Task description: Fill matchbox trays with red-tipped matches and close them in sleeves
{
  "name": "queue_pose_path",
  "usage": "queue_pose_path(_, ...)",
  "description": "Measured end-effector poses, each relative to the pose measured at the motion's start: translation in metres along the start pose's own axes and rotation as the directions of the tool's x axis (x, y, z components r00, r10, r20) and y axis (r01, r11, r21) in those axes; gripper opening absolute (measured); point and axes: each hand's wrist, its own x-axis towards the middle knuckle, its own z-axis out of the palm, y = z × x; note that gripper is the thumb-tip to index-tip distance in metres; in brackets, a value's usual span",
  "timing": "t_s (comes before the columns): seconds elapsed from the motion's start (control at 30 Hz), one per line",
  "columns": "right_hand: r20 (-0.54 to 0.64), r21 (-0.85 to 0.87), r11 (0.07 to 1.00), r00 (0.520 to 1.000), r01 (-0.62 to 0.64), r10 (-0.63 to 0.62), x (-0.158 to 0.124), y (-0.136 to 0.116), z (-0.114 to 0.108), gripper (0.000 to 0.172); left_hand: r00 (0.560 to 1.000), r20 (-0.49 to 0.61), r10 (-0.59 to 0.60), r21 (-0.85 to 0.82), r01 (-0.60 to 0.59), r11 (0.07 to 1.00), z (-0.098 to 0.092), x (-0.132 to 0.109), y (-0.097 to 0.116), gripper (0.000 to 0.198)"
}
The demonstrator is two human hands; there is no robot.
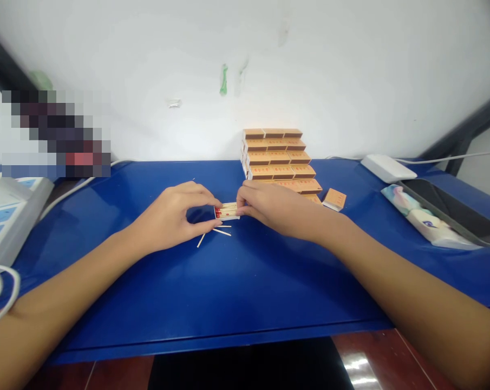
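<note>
A small white matchbox tray (230, 218) lies on the blue table, filled with red-tipped matches (227, 209). My left hand (177, 214) has its thumb and forefinger closed on the left end of the tray, at the near and far sides. At the right end, my right hand (265, 206) pinches the tray's edge with thumb and fingers; whether a match is also between them is hidden. Several loose matches (222, 232) lie on the table just in front of the tray, below my left thumb. An orange matchbox sleeve (335, 199) sits to the right of my right hand.
Matchboxes (280, 157) stand in a stepped stack against the white wall, behind my right hand. On the right are a white box (388, 168), a tissue pack (427, 222) and a dark case (456, 211). A white power strip (9, 216) and cables lie left.
</note>
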Motion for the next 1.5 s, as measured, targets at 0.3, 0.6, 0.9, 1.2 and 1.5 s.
queue_pose_path(0.3,-0.090,-0.105,0.994,0.995,0.035,-0.045,0.004,0.016,0.011,0.023,0.999,-0.045,-0.020,0.057,0.023,0.998,0.001,0.000,0.002,0.029)
queue_pose_path(0.6,-0.083,-0.161,0.987,0.996,0.000,-0.013,0.010,0.005,0.012,0.024,1.000,-0.001,-0.008,0.057,0.008,0.998,0.004,-0.001,-0.002,0.018)
queue_pose_path(0.9,-0.106,-0.167,0.986,0.994,0.020,-0.038,0.010,0.001,0.013,0.023,1.000,0.010,-0.030,0.068,0.029,0.997,0.004,-0.001,-0.002,0.020)
queue_pose_path(1.2,-0.137,-0.103,0.994,0.989,0.045,-0.059,0.015,-0.003,0.020,0.022,1.000,0.008,-0.013,0.066,0.012,0.998,0.003,0.000,-0.002,0.021)
queue_pose_path(1.5,-0.208,0.150,0.985,0.977,0.080,-0.047,0.010,0.000,0.017,0.008,1.000,0.014,-0.006,0.044,0.006,0.999,0.002,0.000,-0.001,0.013)
